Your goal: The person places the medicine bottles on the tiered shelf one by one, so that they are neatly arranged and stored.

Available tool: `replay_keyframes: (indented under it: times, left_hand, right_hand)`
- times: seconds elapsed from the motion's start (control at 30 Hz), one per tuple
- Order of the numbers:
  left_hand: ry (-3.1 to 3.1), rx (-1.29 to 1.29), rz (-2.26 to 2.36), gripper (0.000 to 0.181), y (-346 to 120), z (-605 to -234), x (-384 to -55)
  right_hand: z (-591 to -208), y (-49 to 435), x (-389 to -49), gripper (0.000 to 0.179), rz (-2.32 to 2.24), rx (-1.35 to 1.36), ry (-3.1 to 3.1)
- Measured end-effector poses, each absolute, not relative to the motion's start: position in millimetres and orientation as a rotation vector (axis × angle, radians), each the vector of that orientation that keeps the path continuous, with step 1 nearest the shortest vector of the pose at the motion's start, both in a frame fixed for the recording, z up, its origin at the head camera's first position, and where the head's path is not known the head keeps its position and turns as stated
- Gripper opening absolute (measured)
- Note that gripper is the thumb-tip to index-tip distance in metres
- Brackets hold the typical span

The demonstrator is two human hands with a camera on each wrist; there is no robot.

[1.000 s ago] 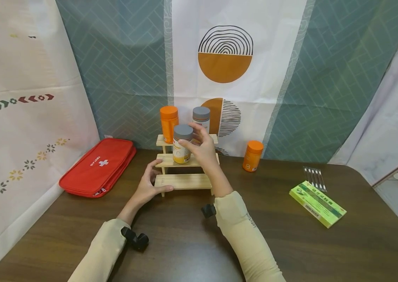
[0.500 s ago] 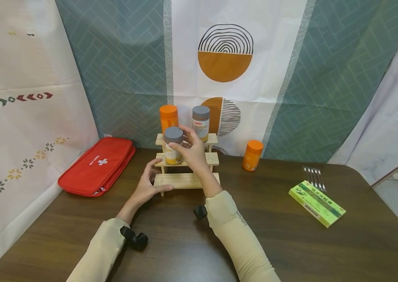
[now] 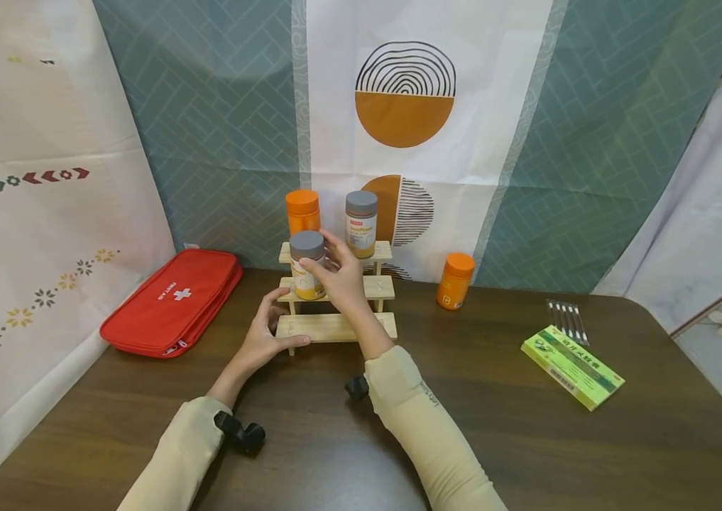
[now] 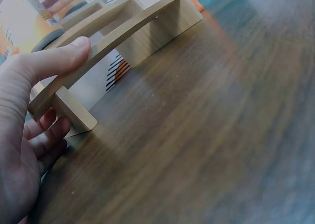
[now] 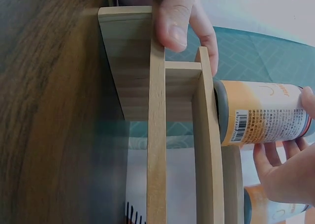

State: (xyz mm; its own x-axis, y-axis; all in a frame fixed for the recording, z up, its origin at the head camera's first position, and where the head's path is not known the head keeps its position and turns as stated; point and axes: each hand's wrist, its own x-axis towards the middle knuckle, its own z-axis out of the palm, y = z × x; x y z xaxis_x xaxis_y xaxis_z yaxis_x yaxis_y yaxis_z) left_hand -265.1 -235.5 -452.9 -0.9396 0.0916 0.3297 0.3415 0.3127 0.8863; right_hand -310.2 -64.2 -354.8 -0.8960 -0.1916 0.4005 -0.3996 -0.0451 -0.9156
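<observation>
A three-tier wooden display rack (image 3: 335, 328) stands on the table. My left hand (image 3: 260, 341) grips its left end, with the thumb (image 4: 74, 51) on top of the lowest shelf and the fingers round the side. On the left part of the middle shelf is a grey-lidded supplement bottle (image 3: 304, 280), upright. My right hand (image 3: 344, 280) holds this bottle between thumb and fingers from the right; its base meets the shelf in the right wrist view. Behind, on the top shelf, are an orange bottle (image 3: 302, 206) at left, partly hidden, and another grey-lidded bottle (image 3: 361, 226) at right.
Another orange bottle (image 3: 455, 282) stands on the table right of the rack. Farther right lie a pack of cotton swabs (image 3: 568, 321) and a green-yellow box (image 3: 573, 367). A red first aid pouch (image 3: 172, 301) lies to the left. A patterned curtain (image 3: 226, 142) hangs behind.
My right hand has moved the grey-lidded bottle leftward along the middle shelf, uncovering the other grey-lidded bottle behind. My left hand has stayed on the rack.
</observation>
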Motion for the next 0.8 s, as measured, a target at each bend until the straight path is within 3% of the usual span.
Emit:
replay_keyframes:
  times: [0.8]
  left_hand:
    - [-2.344,-0.414,-1.709,0.093,-234.1,-451.1,-262.9]
  right_hand:
    - [-354.5,-62.6,-310.7,0.060,2.033,0.656,-2.111]
